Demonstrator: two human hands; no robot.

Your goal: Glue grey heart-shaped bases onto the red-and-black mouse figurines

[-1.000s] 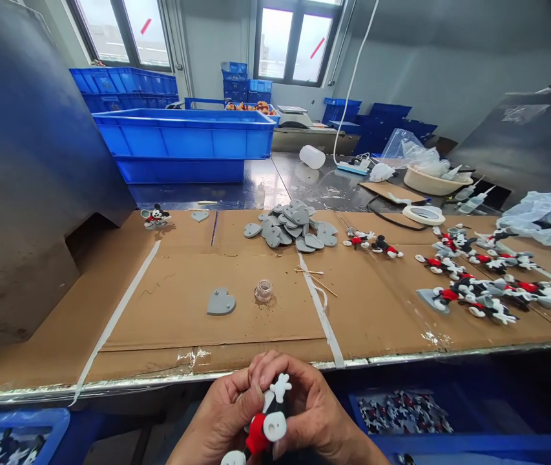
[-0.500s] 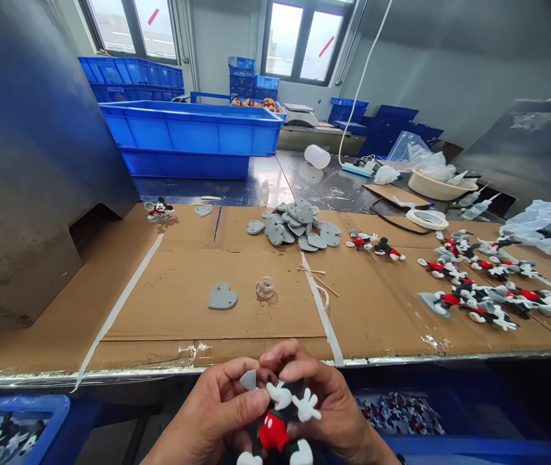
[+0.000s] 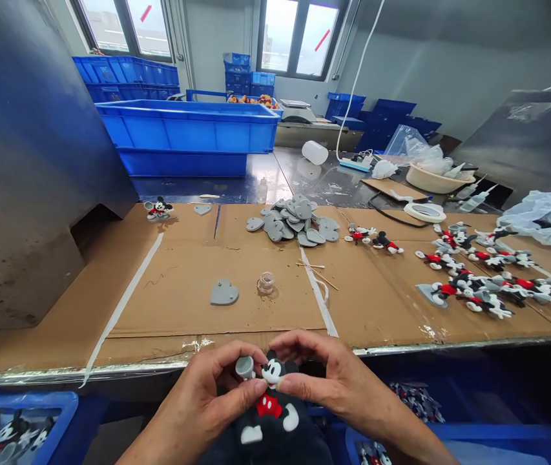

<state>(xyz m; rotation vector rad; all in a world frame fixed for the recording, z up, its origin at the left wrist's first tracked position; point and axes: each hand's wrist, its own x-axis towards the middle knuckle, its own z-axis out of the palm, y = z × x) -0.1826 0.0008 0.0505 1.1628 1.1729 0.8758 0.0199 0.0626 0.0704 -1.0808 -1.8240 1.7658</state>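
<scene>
Close to me, over the table's front edge, a soft Mickey Mouse figure [image 3: 269, 405] with black body, red shorts and white gloves sits between my hands. My left hand [image 3: 202, 400] pinches a small grey rounded piece [image 3: 245, 367] against the side of the figure's head. The fingertips of my right hand [image 3: 333, 378] press at the other side of the head. The figure's lower part merges into dark shapes, so its legs cannot be made out. A grey heart-shaped piece [image 3: 224, 292] and a small glass jar [image 3: 266, 282] lie on the cardboard ahead.
Cardboard covers the table [image 3: 207, 310], with a pile of grey hearts [image 3: 289, 219] and several finished figures [image 3: 483, 284] at right. Blue bins of figures [image 3: 13, 433] stand below the front edge. Large blue crates [image 3: 188, 129] are beyond the table, and a metal housing [image 3: 23, 161] rises at left.
The figure has turned and moved down, its face now showing upward. The grey piece now sits at the head's side, and my hands have spread apart slightly.
</scene>
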